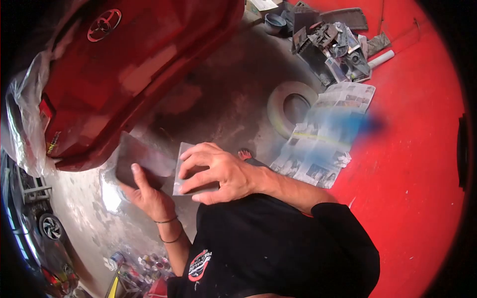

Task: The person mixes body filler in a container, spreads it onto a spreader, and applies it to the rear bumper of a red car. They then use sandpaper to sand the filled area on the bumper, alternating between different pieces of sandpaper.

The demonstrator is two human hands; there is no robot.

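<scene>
My left hand (149, 191) grips a dark grey flat sheet (141, 161) by its near edge, thumb on top. A pale smear runs across the sheet's surface. Beside it, my right hand (218, 174) has its fingers spread over a smaller grey rectangular flat piece (182, 166), holding it close to the sheet's right edge. Its exact kind does not show. Whether the two flat pieces touch is hard to make out. Ahead and to the left is a red car panel (124, 64) with a round emblem and dull, uneven patches.
Clear plastic sheeting (25, 109) hangs at the panel's left. A pale tyre (276, 111) and newspaper sheets (318, 159) lie to the right. Farther back is a heap of parts (343, 44). A dark car (30, 223) stands left; several cans (151, 263) sit below.
</scene>
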